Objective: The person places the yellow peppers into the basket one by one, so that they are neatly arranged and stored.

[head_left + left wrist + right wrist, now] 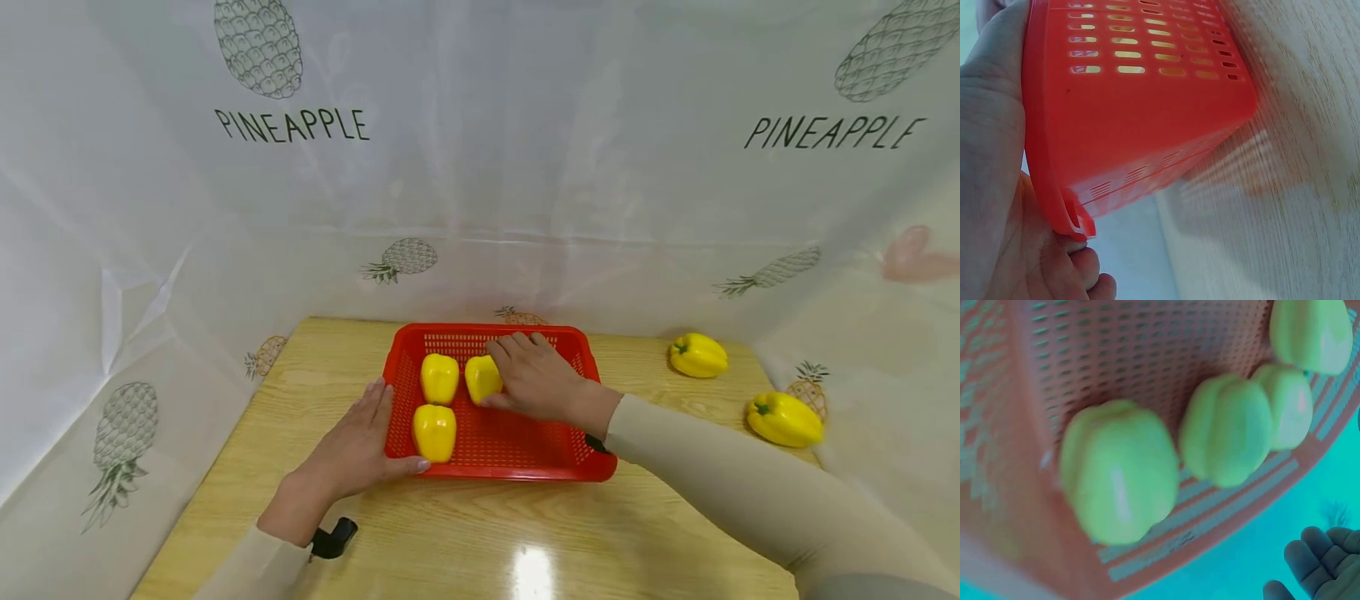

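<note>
A red slotted plastic basket stands on the wooden table, and three yellow bell peppers show in it. My left hand lies flat against its left side, thumb along the front rim; the left wrist view shows the palm pressed to the basket wall. My right hand reaches into the basket and lies against the right side of the back-right pepper. The right wrist view shows its fingertips loosely curled, holding nothing, apart from the peppers. The other two peppers lie on the basket's left.
Two more yellow peppers lie on the table at the right, near the edge. White sheets printed with pineapples hang behind and on both sides. Bare table stretches in front of the basket.
</note>
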{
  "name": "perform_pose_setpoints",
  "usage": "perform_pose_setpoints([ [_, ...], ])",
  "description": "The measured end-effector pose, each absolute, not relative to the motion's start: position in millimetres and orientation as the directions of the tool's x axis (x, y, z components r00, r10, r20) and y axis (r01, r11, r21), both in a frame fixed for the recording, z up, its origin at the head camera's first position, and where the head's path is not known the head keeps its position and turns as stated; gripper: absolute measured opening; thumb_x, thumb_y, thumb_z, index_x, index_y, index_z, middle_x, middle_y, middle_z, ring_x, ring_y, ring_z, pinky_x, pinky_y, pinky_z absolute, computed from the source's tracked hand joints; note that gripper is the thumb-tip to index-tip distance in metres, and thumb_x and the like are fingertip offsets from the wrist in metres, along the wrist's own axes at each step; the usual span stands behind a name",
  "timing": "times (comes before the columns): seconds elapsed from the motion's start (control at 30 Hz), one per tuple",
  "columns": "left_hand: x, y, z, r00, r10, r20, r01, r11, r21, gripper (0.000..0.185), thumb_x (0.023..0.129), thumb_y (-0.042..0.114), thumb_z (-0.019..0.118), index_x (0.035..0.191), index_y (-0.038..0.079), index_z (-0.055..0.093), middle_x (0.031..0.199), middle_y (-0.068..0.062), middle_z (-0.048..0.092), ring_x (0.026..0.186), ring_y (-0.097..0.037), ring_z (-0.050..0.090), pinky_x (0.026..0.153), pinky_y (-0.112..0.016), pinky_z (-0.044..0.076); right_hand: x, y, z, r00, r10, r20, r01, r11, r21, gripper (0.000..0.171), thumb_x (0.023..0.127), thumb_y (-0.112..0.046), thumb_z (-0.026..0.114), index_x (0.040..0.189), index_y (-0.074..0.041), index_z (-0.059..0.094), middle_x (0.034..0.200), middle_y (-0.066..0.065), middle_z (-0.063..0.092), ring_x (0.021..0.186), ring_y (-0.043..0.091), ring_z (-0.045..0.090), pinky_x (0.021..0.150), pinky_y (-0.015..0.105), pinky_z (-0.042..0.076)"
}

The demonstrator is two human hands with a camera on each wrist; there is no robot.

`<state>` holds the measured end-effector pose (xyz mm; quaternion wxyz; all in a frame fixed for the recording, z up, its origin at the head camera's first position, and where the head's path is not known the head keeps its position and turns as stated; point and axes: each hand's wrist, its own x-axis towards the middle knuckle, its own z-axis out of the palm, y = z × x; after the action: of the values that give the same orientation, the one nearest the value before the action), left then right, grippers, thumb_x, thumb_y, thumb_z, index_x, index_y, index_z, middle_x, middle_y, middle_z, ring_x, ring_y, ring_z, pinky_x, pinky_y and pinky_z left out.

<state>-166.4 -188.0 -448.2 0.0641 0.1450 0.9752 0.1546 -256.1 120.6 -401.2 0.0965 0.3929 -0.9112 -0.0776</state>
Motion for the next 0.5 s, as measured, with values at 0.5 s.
perform_pose_setpoints([
  [0.5, -165.5, -185.2, -443.7, -0.95, 0.303, -0.08, 0.26, 0.903, 0.343, 0.136, 0.079, 0.086, 0.066, 0.164, -0.009, 0.019, 0.173, -0.029, 0.015, 0.161, -0.048, 0.015, 0.126, -0.062, 0.028, -253.2, 226.9, -408.6, -0.735, -0.587, 0.341, -0.537, 0.81, 0.236, 0.08, 0.094, -0.055, 0.076, 0.142, 0.005, 0.054, 0.129, 0.021, 0.063, 0.114, 0.039, 0.059, 0.095, 0.052, 0.051],
])
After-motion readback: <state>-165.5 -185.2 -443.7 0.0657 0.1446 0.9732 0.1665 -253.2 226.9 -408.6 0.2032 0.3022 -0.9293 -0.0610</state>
